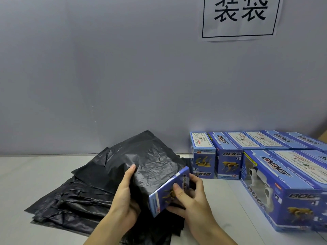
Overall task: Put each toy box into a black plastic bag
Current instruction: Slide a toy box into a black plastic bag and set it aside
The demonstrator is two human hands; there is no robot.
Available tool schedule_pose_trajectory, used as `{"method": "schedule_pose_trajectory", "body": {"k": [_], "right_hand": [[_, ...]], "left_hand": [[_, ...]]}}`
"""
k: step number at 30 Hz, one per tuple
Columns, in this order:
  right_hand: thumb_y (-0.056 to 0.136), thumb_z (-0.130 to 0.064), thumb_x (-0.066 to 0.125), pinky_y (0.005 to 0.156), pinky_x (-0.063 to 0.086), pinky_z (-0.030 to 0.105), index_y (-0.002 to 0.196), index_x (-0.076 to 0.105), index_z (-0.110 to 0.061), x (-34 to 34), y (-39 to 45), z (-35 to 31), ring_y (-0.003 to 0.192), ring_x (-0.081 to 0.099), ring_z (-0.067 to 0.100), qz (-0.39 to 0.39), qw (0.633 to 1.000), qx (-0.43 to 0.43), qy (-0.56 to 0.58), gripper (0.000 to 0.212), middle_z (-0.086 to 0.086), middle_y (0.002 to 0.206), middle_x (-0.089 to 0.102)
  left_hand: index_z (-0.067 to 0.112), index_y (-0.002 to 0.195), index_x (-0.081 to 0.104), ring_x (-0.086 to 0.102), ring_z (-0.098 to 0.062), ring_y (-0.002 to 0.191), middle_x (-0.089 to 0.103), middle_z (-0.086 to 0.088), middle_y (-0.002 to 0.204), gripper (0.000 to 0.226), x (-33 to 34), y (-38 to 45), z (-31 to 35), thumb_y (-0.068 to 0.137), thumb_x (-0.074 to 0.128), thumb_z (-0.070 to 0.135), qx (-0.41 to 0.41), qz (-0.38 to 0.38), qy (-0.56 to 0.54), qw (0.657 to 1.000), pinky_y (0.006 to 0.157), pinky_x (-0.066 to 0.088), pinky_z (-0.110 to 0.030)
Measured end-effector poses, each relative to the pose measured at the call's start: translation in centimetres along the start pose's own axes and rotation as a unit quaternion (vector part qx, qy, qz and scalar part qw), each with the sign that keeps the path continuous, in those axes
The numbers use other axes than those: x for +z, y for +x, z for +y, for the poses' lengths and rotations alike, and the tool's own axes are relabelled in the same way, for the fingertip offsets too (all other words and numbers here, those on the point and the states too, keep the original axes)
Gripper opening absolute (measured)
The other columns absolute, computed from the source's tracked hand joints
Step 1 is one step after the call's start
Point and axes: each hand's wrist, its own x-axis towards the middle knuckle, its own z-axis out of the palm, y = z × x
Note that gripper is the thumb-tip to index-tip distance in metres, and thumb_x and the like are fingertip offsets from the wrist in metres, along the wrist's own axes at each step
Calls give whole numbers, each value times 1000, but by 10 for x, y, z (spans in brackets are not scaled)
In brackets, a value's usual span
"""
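- Toy box [168, 193], blue with a yellow dog printed on its end, sits tilted above the table, most of its length already inside a black plastic bag [152, 163]; only the near end sticks out.
- Left hand [123, 197] grips the bag's left side, thumb up on the crinkled film.
- Right hand [187, 197] holds the box's exposed end, thumb across the printed face, fingers curled behind it.
- A stack of flat black bags [70, 200] lies under and left of the hands on the white table [26, 174].
- More blue boxes [228, 161] stand in rows on the right, against the grey wall [106, 68]; the nearest large box [283, 193] is close to the right hand, probably not touching.
- A paper sign [240, 16] with black characters hangs above.
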Motion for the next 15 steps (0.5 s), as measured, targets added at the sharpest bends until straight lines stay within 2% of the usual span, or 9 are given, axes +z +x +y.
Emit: {"method": "schedule_pose_trajectory", "body": {"k": [2, 5, 8, 10, 11, 13, 15], "right_hand": [[87, -6, 71, 60, 61, 36, 109, 50, -31, -1, 1, 3, 85, 74, 23, 21, 999, -21, -25, 39, 10, 111, 63], [86, -1, 71, 57, 60, 31, 109, 48, -26, -3, 2, 4, 98, 67, 25, 67, 996, -46, -46, 40, 12, 122, 56], [84, 15, 67, 53, 57, 23, 107, 49, -25, -6, 4, 6, 87, 67, 4, 95, 989, -93, -57, 49, 3, 116, 61], [82, 15, 69, 53, 55, 17, 109, 49, -25, -5, 5, 7, 82, 66, -8, 104, 986, -105, -80, 52, -6, 111, 61], [82, 12, 71, 54, 55, 17, 108, 49, -26, -5, 6, 9, 84, 66, -6, 105, 985, -103, -91, 50, -8, 109, 61], [85, 3, 73, 58, 59, 27, 104, 50, -28, -2, 7, 13, 90, 68, 8, 97, 987, -81, -100, 43, -7, 107, 63], [88, -7, 73, 57, 60, 32, 103, 48, -30, 1, 6, 16, 83, 73, 22, 91, 984, -68, -137, 37, 0, 105, 67]], "left_hand": [[15, 93, 81, 74, -33, 94, 74, -15, 109, 39, -2, 1, -1, 78, 71, 50, -10, -12, 9, 1000, 81, 56, -44], [12, 96, 80, 73, -28, 98, 73, -14, 113, 39, 2, -2, -7, 72, 75, 42, -49, -43, 42, 997, 71, 60, -37], [14, 99, 80, 72, -25, 102, 73, -13, 115, 37, 6, -5, -13, 72, 77, 40, -79, -72, 72, 992, 66, 60, -32], [14, 101, 80, 72, -26, 103, 72, -13, 116, 40, 5, -3, -14, 73, 76, 42, -72, -69, 79, 992, 68, 61, -34], [13, 102, 80, 72, -26, 101, 73, -13, 115, 42, 4, -2, -13, 73, 75, 44, -62, -62, 77, 993, 70, 61, -35], [14, 100, 80, 73, -29, 97, 74, -13, 112, 45, 3, -1, -11, 76, 70, 51, -42, -51, 74, 995, 77, 59, -38], [15, 100, 80, 73, -31, 97, 74, -15, 112, 48, 3, -1, -7, 79, 66, 56, -38, -57, 70, 995, 83, 55, -41]]}}
